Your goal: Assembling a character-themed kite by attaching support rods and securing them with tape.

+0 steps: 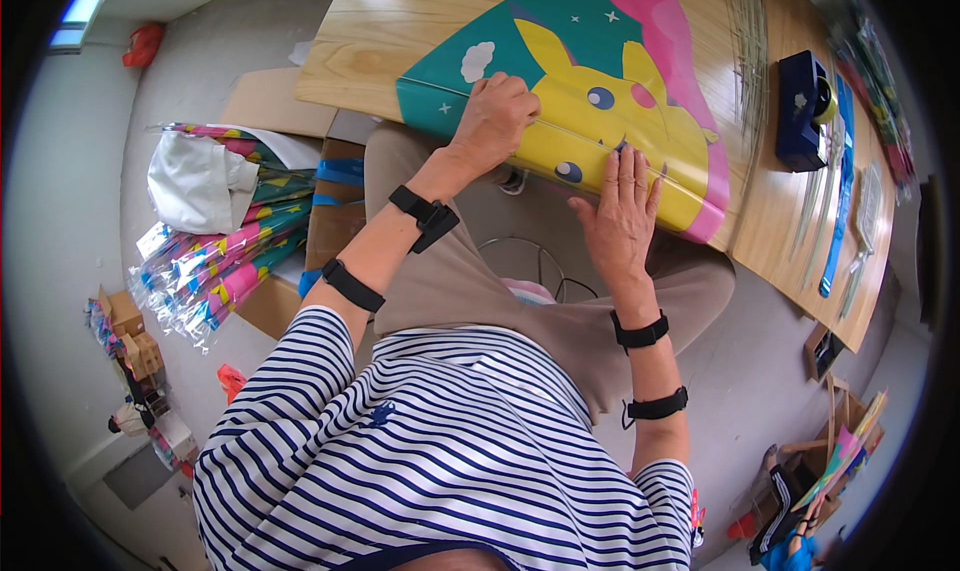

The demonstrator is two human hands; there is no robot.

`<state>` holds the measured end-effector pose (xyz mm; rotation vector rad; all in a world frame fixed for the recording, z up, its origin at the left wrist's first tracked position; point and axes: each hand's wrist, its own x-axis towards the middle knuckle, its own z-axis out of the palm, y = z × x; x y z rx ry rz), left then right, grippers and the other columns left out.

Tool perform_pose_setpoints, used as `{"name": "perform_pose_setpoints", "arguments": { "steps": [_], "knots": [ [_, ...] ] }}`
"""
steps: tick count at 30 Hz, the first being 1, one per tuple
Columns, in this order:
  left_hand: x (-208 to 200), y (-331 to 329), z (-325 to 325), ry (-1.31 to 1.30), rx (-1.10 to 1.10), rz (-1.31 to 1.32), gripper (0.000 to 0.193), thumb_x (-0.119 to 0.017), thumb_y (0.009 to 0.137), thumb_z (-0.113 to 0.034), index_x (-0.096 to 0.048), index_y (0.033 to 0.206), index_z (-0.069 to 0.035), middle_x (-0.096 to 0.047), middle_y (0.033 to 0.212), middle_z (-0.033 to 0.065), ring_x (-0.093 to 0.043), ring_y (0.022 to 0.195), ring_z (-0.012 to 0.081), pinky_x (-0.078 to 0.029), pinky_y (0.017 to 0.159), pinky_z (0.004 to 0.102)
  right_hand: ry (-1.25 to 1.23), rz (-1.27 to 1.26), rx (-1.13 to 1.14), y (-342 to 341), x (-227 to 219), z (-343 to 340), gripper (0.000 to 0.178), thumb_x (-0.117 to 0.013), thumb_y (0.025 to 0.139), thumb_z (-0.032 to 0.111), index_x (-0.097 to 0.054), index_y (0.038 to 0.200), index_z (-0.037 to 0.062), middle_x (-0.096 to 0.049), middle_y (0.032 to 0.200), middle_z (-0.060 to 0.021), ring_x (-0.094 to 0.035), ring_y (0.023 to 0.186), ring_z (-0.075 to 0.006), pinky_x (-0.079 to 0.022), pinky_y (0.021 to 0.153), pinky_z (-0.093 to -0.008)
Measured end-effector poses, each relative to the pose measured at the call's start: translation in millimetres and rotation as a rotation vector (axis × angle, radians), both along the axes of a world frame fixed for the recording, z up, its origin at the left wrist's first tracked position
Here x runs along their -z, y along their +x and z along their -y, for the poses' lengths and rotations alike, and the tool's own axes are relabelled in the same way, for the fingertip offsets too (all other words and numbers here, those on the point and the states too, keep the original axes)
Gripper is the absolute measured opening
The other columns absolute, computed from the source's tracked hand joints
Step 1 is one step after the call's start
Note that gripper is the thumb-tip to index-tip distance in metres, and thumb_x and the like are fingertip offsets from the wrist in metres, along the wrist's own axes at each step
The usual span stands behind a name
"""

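A glossy printed sheet (660, 91), green and pink with a yellow cartoon animal, lies on the wooden table and hangs over its near edge toward my lap. It looks like a kite's sail. A straight fold or seam runs across its lower part. My left hand (492, 119) rests at the left end of that line, fingers curled closed; whatever they pinch is hidden beneath them. Flat on the yellow area to the right lies my right hand (622, 216), its fingers stretched out, and a small dark spot shows just beyond the fingertips.
Thin clear rods (745, 61) lie on the table right of the sheet. Beyond them are a dark blue tape dispenser (800, 111) and a blue strip (840, 191). At my left, bundled colourful sheets in clear sleeves (235, 256) sit by a cardboard box (275, 306). Another person (785, 516) shows lower right.
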<state>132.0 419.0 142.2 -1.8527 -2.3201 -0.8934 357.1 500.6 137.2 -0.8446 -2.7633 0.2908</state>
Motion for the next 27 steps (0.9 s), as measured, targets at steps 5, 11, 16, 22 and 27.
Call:
{"name": "perform_pose_setpoints", "arguments": {
  "steps": [5, 11, 16, 22, 27],
  "knots": [
    [1.1, 1.9, -3.7, -0.004, 0.013, -0.063, 0.004, -0.060, 0.080, -0.005, -0.061, 0.080, -0.009, -0.055, 0.083, 0.0045, -0.052, 0.087, 0.0262, -0.041, 0.080, 0.0381, 0.009, 0.029, 0.004, 0.7, 2.2, -0.9, 0.084, -0.073, 0.076, 0.041, -0.040, 0.141, -0.0021, -0.034, 0.151, -0.0164, -0.027, 0.143, -0.0302, -0.015, 0.116, -0.0525],
    [0.4, 0.0, -3.9, -0.032, 0.018, -0.102, 0.003, -0.061, 0.080, -0.006, -0.061, 0.081, -0.009, -0.055, 0.083, 0.0043, -0.052, 0.088, 0.0259, -0.041, 0.079, 0.0375, -0.008, 0.020, 0.010, -0.3, 2.0, 0.6, 0.085, -0.073, 0.077, 0.041, -0.039, 0.142, -0.0027, -0.034, 0.151, -0.0173, -0.026, 0.143, -0.0305, -0.014, 0.116, -0.0533],
    [-1.3, 2.4, -3.1, 0.001, 0.018, -0.100, 0.006, -0.058, 0.076, -0.003, -0.060, 0.078, -0.008, -0.053, 0.082, 0.0056, -0.051, 0.087, 0.0263, -0.041, 0.080, 0.0376, -0.017, 0.017, -0.001, 1.3, 3.0, 0.9, 0.086, -0.073, 0.077, 0.039, -0.038, 0.142, -0.0027, -0.032, 0.152, -0.0181, -0.025, 0.144, -0.0313, -0.013, 0.116, -0.0551],
    [0.2, 2.5, -1.5, 0.004, 0.007, -0.076, 0.006, -0.058, 0.077, -0.004, -0.060, 0.078, -0.009, -0.053, 0.081, 0.0055, -0.052, 0.086, 0.0263, -0.041, 0.079, 0.0376, -0.016, 0.015, -0.003, 2.7, 1.0, 0.6, 0.087, -0.075, 0.075, 0.038, -0.038, 0.142, -0.0023, -0.033, 0.151, -0.0183, -0.025, 0.144, -0.0314, -0.012, 0.116, -0.0564],
    [2.0, 2.1, -2.8, 0.002, 0.002, -0.057, 0.006, -0.058, 0.078, -0.003, -0.059, 0.078, -0.009, -0.052, 0.081, 0.0054, -0.052, 0.086, 0.0261, -0.041, 0.079, 0.0374, -0.022, 0.012, 0.002, 1.9, -3.0, 1.7, 0.086, -0.075, 0.075, 0.036, -0.038, 0.142, -0.0030, -0.033, 0.151, -0.0185, -0.026, 0.143, -0.0320, -0.010, 0.116, -0.0559]
  ]
}}
